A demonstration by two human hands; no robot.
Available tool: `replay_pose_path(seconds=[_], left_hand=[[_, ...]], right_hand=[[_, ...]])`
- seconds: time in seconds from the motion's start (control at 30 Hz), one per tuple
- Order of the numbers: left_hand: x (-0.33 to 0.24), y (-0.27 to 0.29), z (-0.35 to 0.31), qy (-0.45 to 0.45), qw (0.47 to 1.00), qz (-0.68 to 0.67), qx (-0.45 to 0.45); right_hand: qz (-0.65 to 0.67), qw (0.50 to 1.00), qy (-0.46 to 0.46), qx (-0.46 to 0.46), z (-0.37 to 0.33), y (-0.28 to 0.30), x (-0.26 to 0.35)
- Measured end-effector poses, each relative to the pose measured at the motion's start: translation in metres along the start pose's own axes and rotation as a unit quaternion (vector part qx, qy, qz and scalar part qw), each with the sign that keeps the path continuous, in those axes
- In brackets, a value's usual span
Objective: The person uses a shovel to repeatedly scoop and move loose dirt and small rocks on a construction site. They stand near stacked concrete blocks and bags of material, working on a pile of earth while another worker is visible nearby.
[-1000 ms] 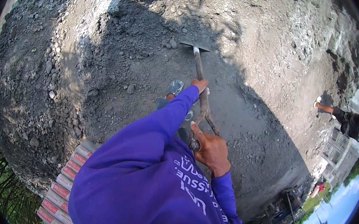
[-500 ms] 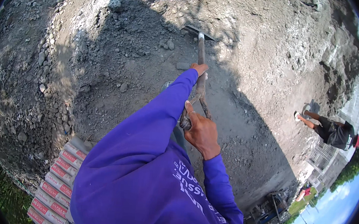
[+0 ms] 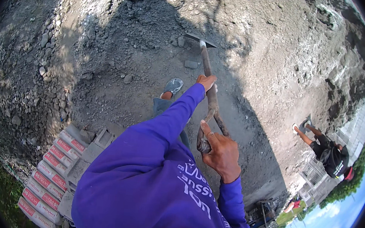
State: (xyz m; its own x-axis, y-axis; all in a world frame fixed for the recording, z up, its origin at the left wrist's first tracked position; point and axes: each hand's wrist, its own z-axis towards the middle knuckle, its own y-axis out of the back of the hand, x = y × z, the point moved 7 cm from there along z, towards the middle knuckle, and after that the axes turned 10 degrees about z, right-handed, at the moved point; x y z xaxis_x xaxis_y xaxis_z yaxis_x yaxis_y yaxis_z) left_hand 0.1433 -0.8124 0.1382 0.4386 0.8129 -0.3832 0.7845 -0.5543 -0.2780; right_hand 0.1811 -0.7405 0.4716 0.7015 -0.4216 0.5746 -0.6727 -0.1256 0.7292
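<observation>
With both hands I hold a shovel (image 3: pixel 206 60) that has a wooden shaft and a forked handle. My left hand (image 3: pixel 206 82) is wrapped round the shaft partway down. At the near end, my right hand (image 3: pixel 222 155) grips the handle, its thumb lying along the fork. The dark, flat blade (image 3: pixel 194 37) is at the far end, against loose grey gravelly soil (image 3: pixel 155 28); whether it carries any soil I cannot tell. A grey block (image 3: pixel 191 64) lies on the ground left of the shaft. My shod foot (image 3: pixel 174 85) stands near my left forearm.
Stacked red-and-white bags (image 3: pixel 43 188) and grey concrete blocks (image 3: pixel 78 170) stand at the lower left. Stones (image 3: pixel 44 39) are strewn along the left. On the right a person (image 3: pixel 330 154) in dark clothes stands near a grey block wall (image 3: pixel 361 109).
My hands and the shovel handle have shifted right and slightly nearer, and the shaft leans more. The blade appears a little lower. My foot now shows beside my left forearm.
</observation>
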Motion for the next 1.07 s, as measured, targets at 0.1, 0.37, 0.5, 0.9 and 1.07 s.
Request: replay_pose_path(seconds=[0.1, 0.37, 0.5, 0.9, 1.07], left_hand=[[-0.002, 0.028, 0.040, 0.004, 0.998, -0.019, -0.060], [0.092, 0.019, -0.002, 0.060, 0.990, -0.117, -0.051], [0.075, -0.001, -0.021, 0.041, 0.990, -0.136, -0.016], [0.059, 0.018, 0.050, -0.008, 0.999, -0.043, -0.022], [0.134, -0.014, 0.031, -0.002, 0.996, -0.076, -0.044]], right_hand=[[-0.020, 0.999, 0.029, 0.038, 0.025, -0.033, -0.006], [-0.033, 0.984, 0.018, 0.173, -0.006, -0.009, 0.014], [-0.068, 0.988, 0.039, 0.136, -0.012, 0.023, 0.022], [-0.056, 0.989, 0.085, 0.104, -0.023, -0.047, -0.032], [-0.085, 0.970, 0.089, 0.210, -0.101, -0.053, -0.063]])
